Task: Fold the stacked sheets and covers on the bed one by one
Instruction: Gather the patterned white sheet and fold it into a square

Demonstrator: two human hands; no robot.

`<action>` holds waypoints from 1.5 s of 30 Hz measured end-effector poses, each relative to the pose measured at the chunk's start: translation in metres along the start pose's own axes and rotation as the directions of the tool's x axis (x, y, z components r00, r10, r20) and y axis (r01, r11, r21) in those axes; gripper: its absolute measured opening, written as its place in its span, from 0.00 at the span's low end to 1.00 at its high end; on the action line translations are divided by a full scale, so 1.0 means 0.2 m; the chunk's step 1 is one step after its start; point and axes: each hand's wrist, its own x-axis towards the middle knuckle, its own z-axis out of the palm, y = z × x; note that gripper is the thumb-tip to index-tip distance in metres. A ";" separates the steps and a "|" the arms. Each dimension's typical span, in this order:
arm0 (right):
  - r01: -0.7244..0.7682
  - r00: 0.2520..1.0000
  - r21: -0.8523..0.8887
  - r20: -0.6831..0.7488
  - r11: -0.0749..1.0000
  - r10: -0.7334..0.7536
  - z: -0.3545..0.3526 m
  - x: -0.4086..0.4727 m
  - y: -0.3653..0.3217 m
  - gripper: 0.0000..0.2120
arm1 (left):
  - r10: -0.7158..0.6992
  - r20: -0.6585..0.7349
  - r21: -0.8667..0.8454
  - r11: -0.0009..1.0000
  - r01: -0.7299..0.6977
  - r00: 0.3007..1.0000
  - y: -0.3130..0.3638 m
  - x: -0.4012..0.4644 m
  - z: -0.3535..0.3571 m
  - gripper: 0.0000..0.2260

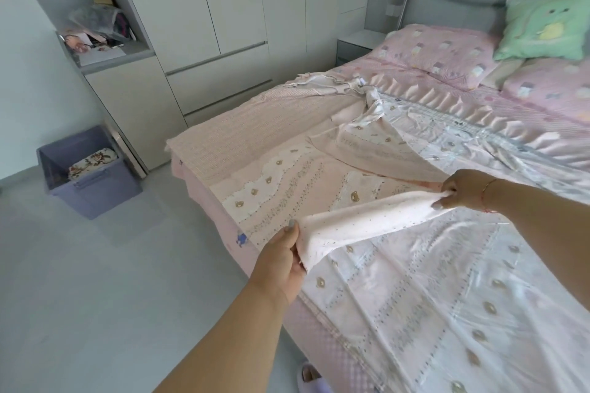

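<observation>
Across the near corner of the bed [204,150] you are holding the top sheet [367,220] by its edge, your left hand [284,260] pinching one end and your right hand [463,190] bunching the other, the fabric sagging between them. Slack like that is risking an uneven fold, and your grip may be catching the cover [287,179] lying underneath, dragging both layers together. That sheet is looking thin, pale pink-white, dotted and printed with small bears, glossy and creased where it is spreading toward you
</observation>
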 end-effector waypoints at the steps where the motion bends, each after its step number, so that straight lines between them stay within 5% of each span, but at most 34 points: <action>1: -0.014 1.000 -0.007 0.009 1.000 0.014 0.03 -0.08 0.05 0.23 | -0.009 0.001 0.009 1.000 0.009 1.000 -0.07 -0.06 0.01 0.16; 9: -0.027 1.000 0.002 0.008 1.000 0.027 0.15 -0.44 0.37 0.14 | -0.040 0.076 -0.035 0.998 0.043 0.996 -0.36 -0.40 0.18 0.15; 17: 0.060 0.998 -0.062 0.011 0.996 -0.060 0.25 -0.58 0.64 0.19 | -0.007 -0.016 -0.043 0.999 0.007 1.000 -0.68 -0.59 0.31 0.15; 25: 0.168 0.984 -0.097 0.080 0.981 -0.161 0.41 -0.71 1.06 0.18 | 0.051 -0.159 0.056 0.998 -0.042 0.986 -1.22 -0.80 0.48 0.12; 33: 0.256 0.963 -0.235 0.142 0.938 -0.228 0.57 -0.87 1.34 0.20 | 0.121 -0.177 0.350 0.935 -0.053 0.977 -1.62 -1.03 0.56 0.17; 45: 0.314 0.949 -0.372 0.125 0.874 -0.288 0.66 -1.18 1.58 0.19 | 0.164 -0.177 0.325 0.940 -0.100 0.970 -2.01 -1.37 0.65 0.10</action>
